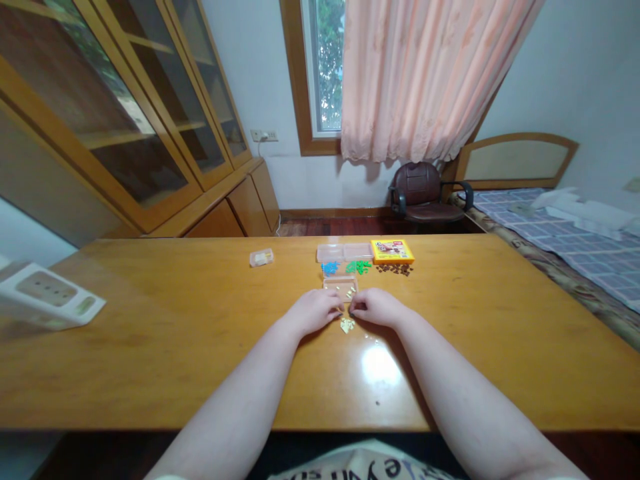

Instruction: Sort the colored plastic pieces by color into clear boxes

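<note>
Both my hands rest over the table just in front of a small clear plastic box [328, 284] holding a few pale yellow pieces. My left hand [316, 311] is closed, its fingertips bent together by the box's near left corner. Opposite it, my right hand [376, 308] is curled with thumb and fingers pinched at the near right corner. Anything between the fingertips is too small to make out. A little pile of pale yellow pieces [347, 325] lies on the table just below the fingertips, nearer to me.
Behind the box lie heaps of blue pieces [330, 268], green pieces [361, 267] and brown pieces [395, 269]. Clear trays [330, 253] and a yellow printed box [393, 252] stand beyond. Further left are a small clear case [261, 257] and a white box [55, 297] on the table [175, 353].
</note>
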Available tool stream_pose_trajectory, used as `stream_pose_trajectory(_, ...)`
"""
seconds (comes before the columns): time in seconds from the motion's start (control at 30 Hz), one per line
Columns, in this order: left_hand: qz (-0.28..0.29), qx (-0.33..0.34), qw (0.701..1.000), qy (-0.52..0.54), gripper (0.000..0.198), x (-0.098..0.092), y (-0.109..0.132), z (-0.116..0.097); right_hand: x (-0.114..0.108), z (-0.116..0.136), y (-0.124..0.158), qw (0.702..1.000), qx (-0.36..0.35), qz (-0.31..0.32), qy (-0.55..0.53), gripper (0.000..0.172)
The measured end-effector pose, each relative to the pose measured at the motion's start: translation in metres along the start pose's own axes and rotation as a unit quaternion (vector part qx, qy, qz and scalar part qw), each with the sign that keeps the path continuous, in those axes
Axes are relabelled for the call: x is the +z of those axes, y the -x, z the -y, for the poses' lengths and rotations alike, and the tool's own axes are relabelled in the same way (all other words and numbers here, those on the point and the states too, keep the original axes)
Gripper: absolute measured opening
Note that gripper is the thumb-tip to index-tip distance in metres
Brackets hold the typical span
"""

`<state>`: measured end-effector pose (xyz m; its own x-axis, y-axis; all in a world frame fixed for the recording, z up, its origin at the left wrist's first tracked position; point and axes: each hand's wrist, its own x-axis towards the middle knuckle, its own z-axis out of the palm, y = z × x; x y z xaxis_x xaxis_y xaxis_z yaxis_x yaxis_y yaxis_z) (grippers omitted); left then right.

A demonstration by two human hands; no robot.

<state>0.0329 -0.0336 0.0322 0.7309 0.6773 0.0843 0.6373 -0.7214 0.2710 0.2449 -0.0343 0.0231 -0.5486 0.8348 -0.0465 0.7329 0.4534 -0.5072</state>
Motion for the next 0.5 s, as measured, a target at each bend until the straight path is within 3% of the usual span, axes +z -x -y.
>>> stream_pose_trajectory(0.13, 0.042, 0.003, 0.999, -0.002, 0.014, 0.0023, -0.0023, -0.0053, 0.0006, 0.0003, -0.0004, 1.0, 0.008, -0.008, 0.029, 0.015)
stream_pose_trajectory(0.37, 0.046, -0.01, 0.999, -0.004, 0.013, 0.0043, -0.0043, -0.0098, 0.0022, 0.0021, -0.0017, 0.999, 0.007, -0.026, 0.043, 0.012)
stream_pose_trajectory(0.5, 0.043, -0.022, 0.999, -0.011, 0.013, 0.0048, -0.0035, -0.0099, 0.0022, 0.001, -0.0037, 0.993, 0.022, -0.116, 0.004, 0.017)
